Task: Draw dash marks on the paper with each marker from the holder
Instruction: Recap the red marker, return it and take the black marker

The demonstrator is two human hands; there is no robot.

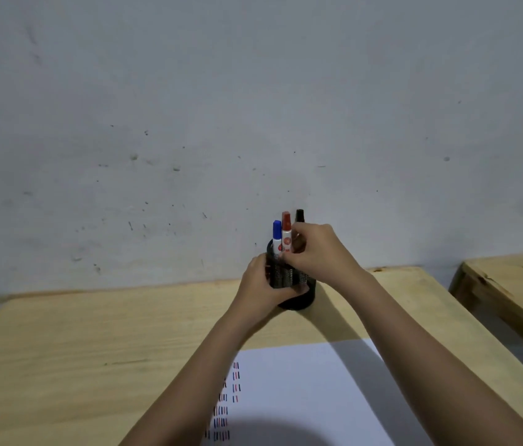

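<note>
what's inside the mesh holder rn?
Three capped markers stand in the holder: blue marker, red marker, black marker. Both hands cover their lower barrels.

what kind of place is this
Probably a plain study or work room: a bare wooden table against a scuffed grey wall, holding a mesh marker holder and paper.

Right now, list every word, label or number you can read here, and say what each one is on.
No text can be read here.
Red marker: a round red label on the white barrel, too blurred to read.
Blue marker: a red patch on the barrel, too blurred to read.
Paper: only coloured dash marks, no words or numbers.
</note>
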